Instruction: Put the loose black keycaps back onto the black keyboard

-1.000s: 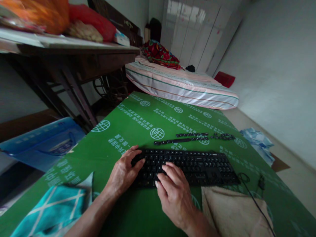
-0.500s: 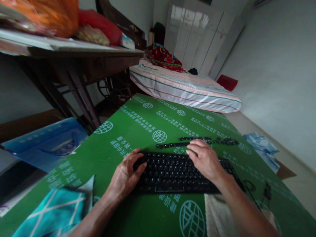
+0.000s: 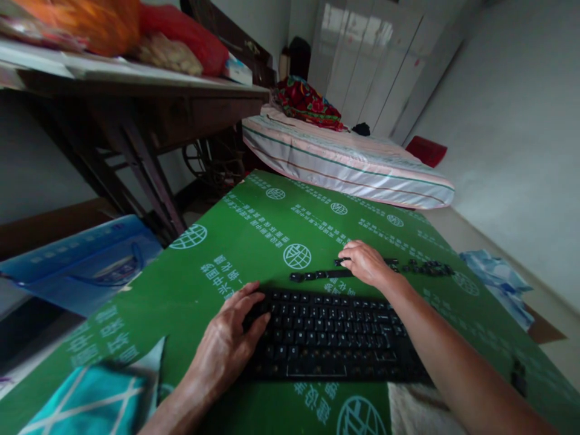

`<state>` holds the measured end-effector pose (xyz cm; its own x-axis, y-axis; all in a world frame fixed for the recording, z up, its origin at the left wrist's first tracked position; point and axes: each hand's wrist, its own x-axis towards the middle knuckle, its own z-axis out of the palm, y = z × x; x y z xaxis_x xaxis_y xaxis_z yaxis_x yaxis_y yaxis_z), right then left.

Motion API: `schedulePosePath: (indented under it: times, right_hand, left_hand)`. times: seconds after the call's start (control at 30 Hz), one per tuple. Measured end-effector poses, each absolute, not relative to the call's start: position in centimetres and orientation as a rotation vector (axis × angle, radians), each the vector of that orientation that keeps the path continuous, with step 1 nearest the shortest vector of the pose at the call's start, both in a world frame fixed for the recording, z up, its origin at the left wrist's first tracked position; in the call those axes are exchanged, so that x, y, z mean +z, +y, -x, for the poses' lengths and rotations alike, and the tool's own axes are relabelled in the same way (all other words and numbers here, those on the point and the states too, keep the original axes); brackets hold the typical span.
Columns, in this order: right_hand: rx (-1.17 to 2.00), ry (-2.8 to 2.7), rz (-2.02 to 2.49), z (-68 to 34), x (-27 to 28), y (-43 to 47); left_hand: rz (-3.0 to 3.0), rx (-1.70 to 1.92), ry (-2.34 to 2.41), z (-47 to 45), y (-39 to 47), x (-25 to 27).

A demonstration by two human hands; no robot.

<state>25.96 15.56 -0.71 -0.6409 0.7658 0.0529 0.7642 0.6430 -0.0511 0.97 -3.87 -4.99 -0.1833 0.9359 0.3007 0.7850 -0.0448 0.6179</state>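
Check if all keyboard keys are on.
Some are off: the keyboard has bare spots in its lower rows; loose keys lie beyond it.

Home, prob. a bdrm: bed [image 3: 348, 157] w/ striped sheet at far end of rm, red floral bedding [image 3: 308, 104] heaped on it, tall pale wardrobe-type unit [image 3: 362, 66] behind. Dk wooden table [image 3: 203, 115] on L holds orange bag [image 3: 97, 27] & red bag [image 3: 193, 39]; plain pale wall [image 3: 512, 151] on R.

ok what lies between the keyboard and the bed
In the head view: the printed green tabletop, loose black keycaps lying on it, and the right hand at those keycaps.
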Motion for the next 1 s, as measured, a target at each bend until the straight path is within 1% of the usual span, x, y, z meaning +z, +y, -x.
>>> schedulePosePath:
  times: [0.3, 0.73, 0.87, 1.0]
  right_hand:
    - [0.067, -2.964, 1.229, -25.3, -1.4, 17.4]
    - [0.109, -2.925, 1.156, -24.8, -2.1, 18.2]
    - [0.101, -2.846, 1.127, -25.0, -1.3, 17.2]
    - [0.124, -2.758, 1.034, -25.6, -0.1, 13.7]
  left_hand:
    - [-1.885, 1.005, 2.026, -1.0, -4.0, -5.0]
    - [-1.876, 1.003, 2.005, -1.2, -4.2, -4.7]
    - [-1.855, 0.987, 1.994, -1.3, -4.2, -4.5]
    - [-1.844, 0.976, 1.972, -1.6, -4.3, -4.2]
